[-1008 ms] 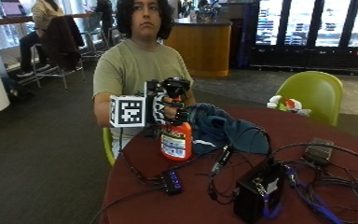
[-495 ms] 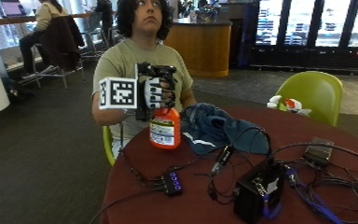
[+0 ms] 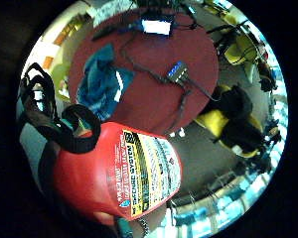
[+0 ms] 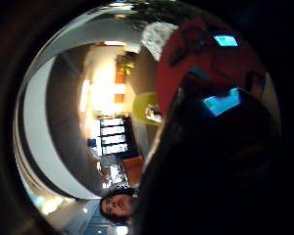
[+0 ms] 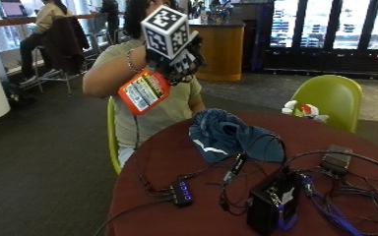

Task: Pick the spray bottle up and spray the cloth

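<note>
Fingers of the gloved right hand (image 5: 178,63) curl round the neck of the orange spray bottle (image 5: 143,91), holding it tilted in the air, its base angled down and away from the fingers. Well below the fingers, the blue cloth (image 5: 228,136) lies crumpled on the round red table (image 5: 176,157), apart from the bottle.

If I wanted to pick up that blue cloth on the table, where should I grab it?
Probably pinch the blue cloth from above at its raised, bunched-up hump nearest the person. The folds stand up there, so fingers can close on them. The side nearer the black box has a cable draped over it, so avoid that part.
</note>
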Demonstrator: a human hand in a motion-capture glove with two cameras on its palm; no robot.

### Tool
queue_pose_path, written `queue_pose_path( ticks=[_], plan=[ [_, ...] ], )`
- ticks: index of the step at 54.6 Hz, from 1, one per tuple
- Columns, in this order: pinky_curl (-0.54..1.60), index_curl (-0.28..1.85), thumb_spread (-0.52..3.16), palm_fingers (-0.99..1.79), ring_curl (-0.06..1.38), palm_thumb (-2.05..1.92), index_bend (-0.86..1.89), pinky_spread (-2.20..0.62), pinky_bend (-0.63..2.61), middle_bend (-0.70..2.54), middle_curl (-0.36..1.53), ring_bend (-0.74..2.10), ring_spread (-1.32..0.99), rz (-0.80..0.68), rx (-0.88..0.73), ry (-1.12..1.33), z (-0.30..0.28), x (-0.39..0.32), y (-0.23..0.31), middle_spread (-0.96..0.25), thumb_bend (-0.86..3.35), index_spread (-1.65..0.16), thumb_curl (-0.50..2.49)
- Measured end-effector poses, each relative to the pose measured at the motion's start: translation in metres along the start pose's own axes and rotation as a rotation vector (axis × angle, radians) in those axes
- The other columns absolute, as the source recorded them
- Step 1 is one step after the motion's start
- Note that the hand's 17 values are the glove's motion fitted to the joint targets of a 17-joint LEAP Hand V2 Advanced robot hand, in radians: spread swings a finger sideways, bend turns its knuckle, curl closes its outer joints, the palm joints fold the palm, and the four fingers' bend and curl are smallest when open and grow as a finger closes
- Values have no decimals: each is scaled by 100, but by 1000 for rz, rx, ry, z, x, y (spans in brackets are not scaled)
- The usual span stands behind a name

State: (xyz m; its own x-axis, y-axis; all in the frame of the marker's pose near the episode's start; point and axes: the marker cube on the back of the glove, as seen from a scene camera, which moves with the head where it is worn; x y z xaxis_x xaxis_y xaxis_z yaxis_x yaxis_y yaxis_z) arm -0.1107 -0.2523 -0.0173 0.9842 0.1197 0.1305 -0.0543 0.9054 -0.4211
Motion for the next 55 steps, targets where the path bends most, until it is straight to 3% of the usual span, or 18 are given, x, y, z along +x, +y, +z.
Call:
queue_pose_path(
  ticks=[11, 29, 42, 48, 55],
  plan=[
    [40, 54, 50, 134, 47, 101, 28, -21, 40, 62, 54, 67, -14, 179, -345, 327, 49, -43, -40, -16, -3, -20, 70],
    [40, 57, 49, 133, 47, 101, 26, -21, 39, 62, 54, 66, -13, 317, -627, 620, 149, -55, -89, -15, -3, -21, 74],
    [40, 58, 50, 133, 46, 100, 24, -21, 39, 62, 54, 65, -13, 334, -676, 671, 172, -51, -105, -15, -3, -22, 75],
    [40, 59, 51, 133, 46, 100, 23, -21, 39, 61, 54, 65, -13, 319, -620, 611, 157, -60, -106, -15, -3, -22, 75],
    [40, 60, 51, 133, 46, 100, 23, -21, 39, 61, 54, 65, -13, 197, -486, 488, 121, -81, -98, -15, -3, -22, 76]
  ],
)
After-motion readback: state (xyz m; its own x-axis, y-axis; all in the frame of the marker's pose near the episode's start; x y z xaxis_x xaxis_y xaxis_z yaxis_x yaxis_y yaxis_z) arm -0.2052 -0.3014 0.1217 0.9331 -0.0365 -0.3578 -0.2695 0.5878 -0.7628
